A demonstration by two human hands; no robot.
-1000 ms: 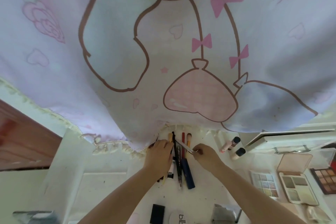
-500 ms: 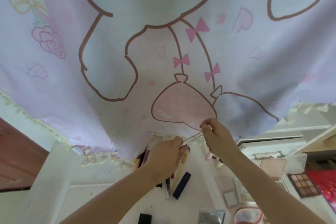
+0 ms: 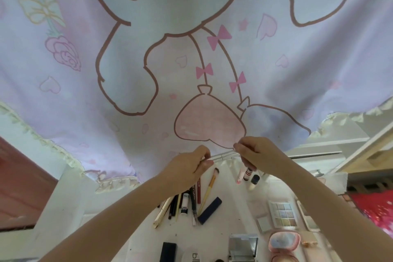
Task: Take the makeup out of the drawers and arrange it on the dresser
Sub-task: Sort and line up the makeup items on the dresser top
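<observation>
White dresser tabletop under a cartoon-print curtain, carrying a row of pencils and brushes and an eyeshadow palette. Slim silver makeup pen, a second before among that row, was now raised above it. Left hand and right hand each had fingers pinched on one end. Judged: being inspected or uncapped, not yet placed.

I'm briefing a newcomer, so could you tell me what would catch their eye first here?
A big pastel cartoon cloth fills the upper picture. Below it, the left hand and right hand hold a slim silvery tube between them, above pencils and brushes lying on the white dresser.
</observation>
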